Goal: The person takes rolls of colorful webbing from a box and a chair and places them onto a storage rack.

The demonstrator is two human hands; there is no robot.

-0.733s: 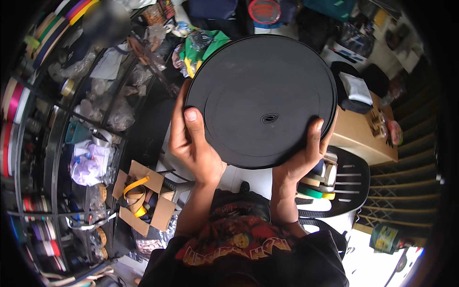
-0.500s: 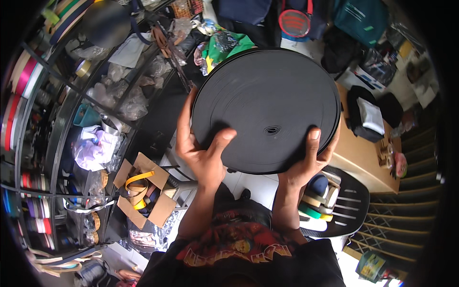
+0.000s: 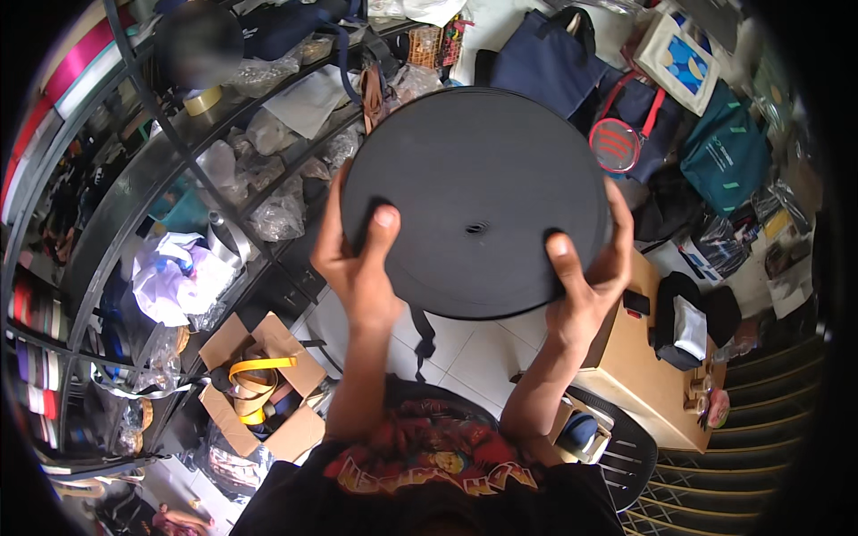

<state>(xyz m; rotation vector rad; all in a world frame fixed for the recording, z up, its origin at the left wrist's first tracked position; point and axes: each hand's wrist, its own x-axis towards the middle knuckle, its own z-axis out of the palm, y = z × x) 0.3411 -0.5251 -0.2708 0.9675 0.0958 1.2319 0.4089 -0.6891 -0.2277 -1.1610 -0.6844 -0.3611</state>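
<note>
A large black webbing roll (image 3: 474, 201) is held up flat at the centre of the view. It is clamped at 8 o'clock by the left hand (image 3: 357, 259) and at 4 o'clock by the right hand (image 3: 585, 281), thumbs pressed on its face, fingers wrapped around the rim.

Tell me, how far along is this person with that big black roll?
Done: the big black roll is already lifted clear, up in front of the shelves. In hand: the left hand and right hand grip its lower edge, thumbs on its face. Left: it rests on nothing yet, so setting it down somewhere remains.
</note>
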